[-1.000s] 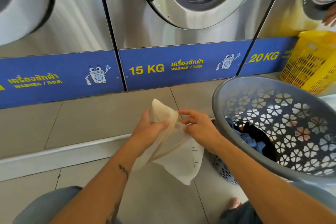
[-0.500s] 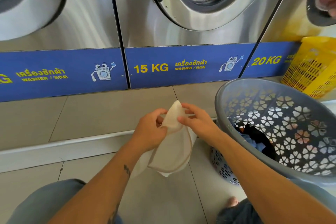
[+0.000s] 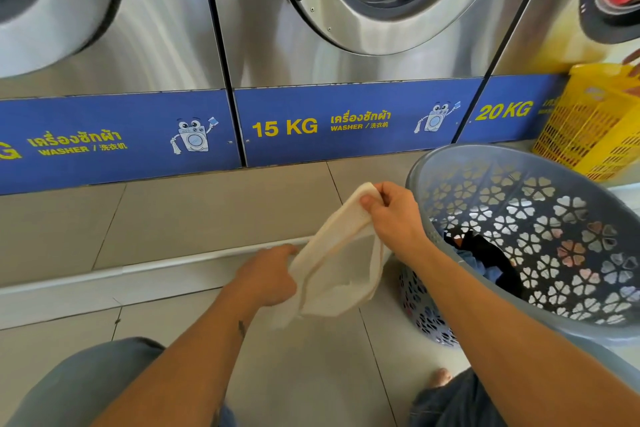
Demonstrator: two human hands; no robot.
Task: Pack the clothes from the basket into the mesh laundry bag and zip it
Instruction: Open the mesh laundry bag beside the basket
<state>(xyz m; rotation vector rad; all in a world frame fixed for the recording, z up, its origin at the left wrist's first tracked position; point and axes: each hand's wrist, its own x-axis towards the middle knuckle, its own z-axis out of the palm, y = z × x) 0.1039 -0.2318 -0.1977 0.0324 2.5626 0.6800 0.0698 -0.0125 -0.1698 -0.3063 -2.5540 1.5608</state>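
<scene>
Both hands hold the cream mesh laundry bag [image 3: 341, 263] off the floor. Right hand [image 3: 391, 215] pinches its top corner, left hand [image 3: 268, 276] grips the lower left edge. Grey basket [image 3: 433, 170] just right of right hand, dark and blue clothes [image 3: 485, 258] inside.

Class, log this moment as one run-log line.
left hand: grips mesh bag | right hand: pinches bag top | clothes: in basket

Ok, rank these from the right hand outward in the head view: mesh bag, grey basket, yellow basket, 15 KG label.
1. mesh bag, pinched in the right hand
2. grey basket, just right
3. 15 KG label, ahead-left
4. yellow basket, far right
</scene>
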